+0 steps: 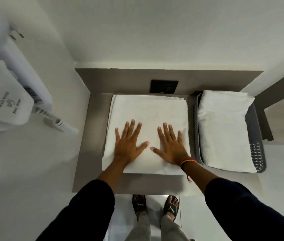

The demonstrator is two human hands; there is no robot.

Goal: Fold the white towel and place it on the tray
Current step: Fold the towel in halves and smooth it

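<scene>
— Where's the white towel (148, 119) now?

— On the grey counter (96, 171), folded into a thick square, layered edges showing along its far side. Both palms lie flat on its near half.

— Gripping it?

— No. The left hand (127, 146) and right hand (170, 147) have their fingers spread wide, thumbs angled toward each other and almost meeting, nothing pinched. I'd say that's to press air out and flatten the layers so the fold holds.

— And the tray?

— The grey perforated tray (257, 153) sits just beside the towel, to the right. Another folded white towel (224, 129) is already lying in it, filling most of it.

— So this one goes on top?

— Probably, or it wants another fold first; it looks wider than the one in the tray. Hard to be sure from here.

— Anything in the way?

— A wall-mounted hair dryer (7, 108) hangs to the left, well apart. A black socket plate (163, 86) sits behind the towel.
</scene>
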